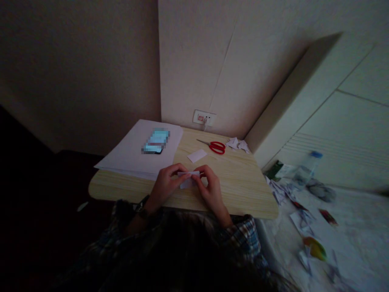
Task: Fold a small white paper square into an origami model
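Observation:
Between my two hands is a small piece of white paper (pixel 187 183), its upper edge folded over. My left hand (pixel 167 181) pinches the paper's left side, thumb in front and fingers behind. My right hand (pixel 209 186) pinches the right side in the same way. Just beyond them, a flat paper rectangle (pixel 197 155) lies on the wooden table (pixel 240 194). Red-handled scissors (pixel 216 147) rest farther back, blades pointing left. Two folded paper shapes (pixel 237 144) sit at the table's back right corner.
Large white sheets (pixel 127 150) cover the table's left part, with a phone (pixel 156 140) on top. A wall socket (pixel 204 118) holds a plug behind the table. To the right, a pale surface (pixel 358 215) carries a clear bottle (pixel 306 168) and scattered folded papers (pixel 281 190).

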Tool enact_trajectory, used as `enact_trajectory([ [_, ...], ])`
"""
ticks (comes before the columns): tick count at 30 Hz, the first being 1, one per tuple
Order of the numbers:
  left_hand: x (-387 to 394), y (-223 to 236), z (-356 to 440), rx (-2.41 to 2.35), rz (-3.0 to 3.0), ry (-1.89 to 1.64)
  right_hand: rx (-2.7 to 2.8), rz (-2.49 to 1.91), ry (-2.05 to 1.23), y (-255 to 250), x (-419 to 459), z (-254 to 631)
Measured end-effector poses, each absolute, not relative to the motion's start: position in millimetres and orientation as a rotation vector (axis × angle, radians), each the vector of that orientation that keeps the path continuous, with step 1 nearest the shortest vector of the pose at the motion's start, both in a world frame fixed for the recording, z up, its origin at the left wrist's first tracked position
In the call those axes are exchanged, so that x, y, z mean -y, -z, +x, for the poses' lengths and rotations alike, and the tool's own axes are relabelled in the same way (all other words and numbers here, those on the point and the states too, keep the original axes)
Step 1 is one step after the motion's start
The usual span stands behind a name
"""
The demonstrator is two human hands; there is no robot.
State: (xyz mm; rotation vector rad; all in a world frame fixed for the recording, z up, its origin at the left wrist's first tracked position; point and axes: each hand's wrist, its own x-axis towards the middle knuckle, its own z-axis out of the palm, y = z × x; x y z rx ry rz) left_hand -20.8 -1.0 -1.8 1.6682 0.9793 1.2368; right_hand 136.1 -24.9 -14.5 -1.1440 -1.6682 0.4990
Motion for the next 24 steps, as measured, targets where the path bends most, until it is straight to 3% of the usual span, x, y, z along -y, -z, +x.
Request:
enact_trajectory([
  [24,-1.5,7.0,-17.6,-0.935,1.522,-1.205,1.642,-1.177,-0.482,9.9,27.7,137.5],
])
